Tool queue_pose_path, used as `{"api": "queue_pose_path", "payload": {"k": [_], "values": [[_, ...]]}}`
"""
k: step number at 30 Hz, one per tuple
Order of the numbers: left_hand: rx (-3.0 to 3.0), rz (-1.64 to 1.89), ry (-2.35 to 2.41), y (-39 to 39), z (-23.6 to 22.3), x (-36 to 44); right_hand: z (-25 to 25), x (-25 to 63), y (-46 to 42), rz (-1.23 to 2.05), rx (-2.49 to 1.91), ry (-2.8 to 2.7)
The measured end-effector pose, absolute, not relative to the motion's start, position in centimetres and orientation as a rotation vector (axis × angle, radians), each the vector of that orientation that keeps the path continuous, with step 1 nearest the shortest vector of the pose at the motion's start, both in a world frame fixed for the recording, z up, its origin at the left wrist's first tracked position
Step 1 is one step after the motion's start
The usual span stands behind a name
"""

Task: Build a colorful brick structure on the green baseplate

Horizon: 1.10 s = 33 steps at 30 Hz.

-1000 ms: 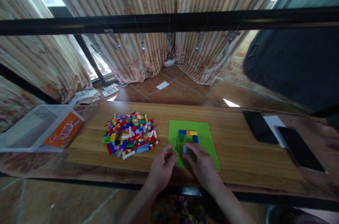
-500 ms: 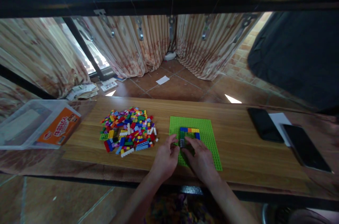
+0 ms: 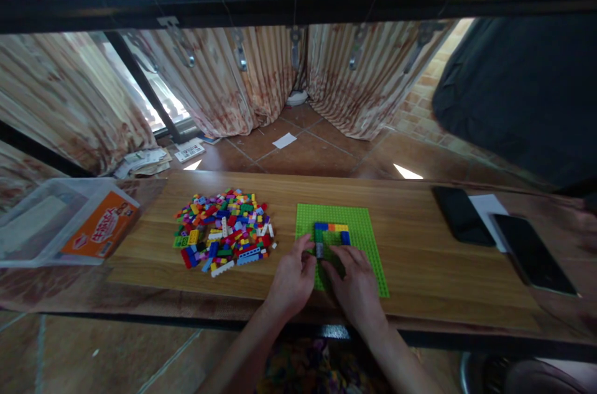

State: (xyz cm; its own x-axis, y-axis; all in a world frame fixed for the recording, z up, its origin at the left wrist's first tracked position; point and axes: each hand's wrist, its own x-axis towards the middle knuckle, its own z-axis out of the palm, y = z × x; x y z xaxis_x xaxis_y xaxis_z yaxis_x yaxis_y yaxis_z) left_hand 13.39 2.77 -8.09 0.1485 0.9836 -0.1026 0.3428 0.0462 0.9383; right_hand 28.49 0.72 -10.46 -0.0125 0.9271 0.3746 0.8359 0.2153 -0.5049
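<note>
A green studded baseplate [image 3: 373, 270] lies on the wooden board, and a row of toy bricks is set on it in an angular outline. Along the back of the outline run blue, orange and yellow bricks [image 3: 332, 227]; a dark blue brick [image 3: 345, 237] is at its right. Down its left side are a green brick [image 3: 318, 236] and a grey brick [image 3: 319, 250]. My left hand [image 3: 293, 276] is at the plate's left edge beside the grey brick, thumb and fingers apart. My right hand [image 3: 358, 282] hovers over the outline's front part, fingers bent but apart, hiding what is beneath.
Left of the plate spreads a pile of loose mixed bricks [image 3: 233, 220]. A clear plastic box [image 3: 28, 226] with an orange label [image 3: 100, 229] stands at far left. Two dark phones [image 3: 461, 215] and a white paper [image 3: 487, 210] lie at the right. A dark bar [image 3: 298, 1] crosses above.
My right fingers have drawn slightly back from the grey brick, uncovering a little more of the outline. My left hand stays nearly still. The whole view has shifted slightly.
</note>
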Motion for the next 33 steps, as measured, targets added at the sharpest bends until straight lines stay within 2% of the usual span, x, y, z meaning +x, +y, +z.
{"api": "queue_pose_path", "payload": {"k": [21, 33], "values": [[1.502, 0.840, 1.430, 3.1, -8.6, 12.6, -9.8, 26.4, 0.7, 0.001, -1.843, -1.841], [1.504, 0.840, 1.398, 3.0, -8.8, 12.5, -9.7, 27.6, 1.7, 0.074, -1.751, -1.927]]}}
